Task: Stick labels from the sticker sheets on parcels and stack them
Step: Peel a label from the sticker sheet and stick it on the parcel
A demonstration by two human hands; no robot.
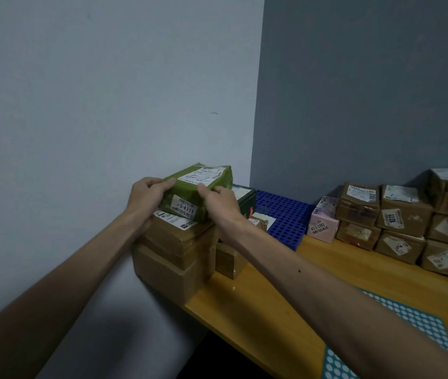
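A green parcel (190,187) with white labels on its top and near side sits on top of a stack of brown cardboard parcels (173,253) against the left wall. My left hand (146,196) grips its left end, fingers curled over the top edge. My right hand (218,205) grips its right near corner, thumb on top. A teal sticker sheet (419,321) with white round labels lies on the wooden table (258,310) at the lower right, partly under my right forearm.
Behind the green parcel lies a dark green box (246,199). A blue perforated mat (280,214) covers the table's far corner. A pink parcel (322,221) and several stacked brown labelled parcels (403,222) line the right wall. Grey walls close in left and back.
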